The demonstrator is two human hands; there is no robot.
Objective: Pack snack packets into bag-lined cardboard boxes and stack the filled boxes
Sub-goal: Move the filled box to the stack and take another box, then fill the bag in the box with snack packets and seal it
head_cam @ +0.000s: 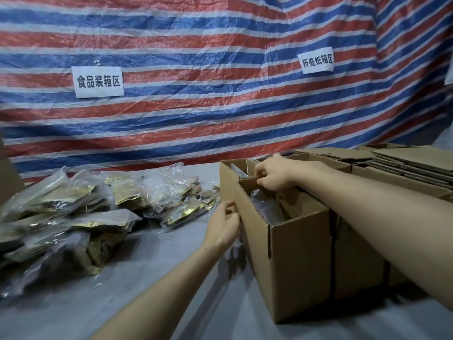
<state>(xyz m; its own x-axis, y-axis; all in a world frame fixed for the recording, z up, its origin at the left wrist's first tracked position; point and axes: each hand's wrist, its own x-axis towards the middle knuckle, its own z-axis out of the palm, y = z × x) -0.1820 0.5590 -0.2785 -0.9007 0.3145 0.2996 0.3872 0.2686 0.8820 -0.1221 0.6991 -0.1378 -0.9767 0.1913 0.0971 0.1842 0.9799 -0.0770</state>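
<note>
An open cardboard box (299, 261) stands on the grey table at centre right, with a clear plastic bag (264, 202) inside it. My right hand (273, 175) grips the box's far top edge, fingers curled over the rim. My left hand (224, 227) rests against the box's left wall near its upper corner, fingers loosely bent. A second open box (229, 173) stands just behind the first. A heap of snack packets (73, 217) in clear bags with gold and dark wrappers lies on the left of the table.
Flattened cardboard sheets (411, 160) are stacked at the far right over more boxes (397, 180). A red, white and blue striped tarp (220, 82) with two paper signs hangs behind the table. A cardboard piece (7, 177) stands at the left edge.
</note>
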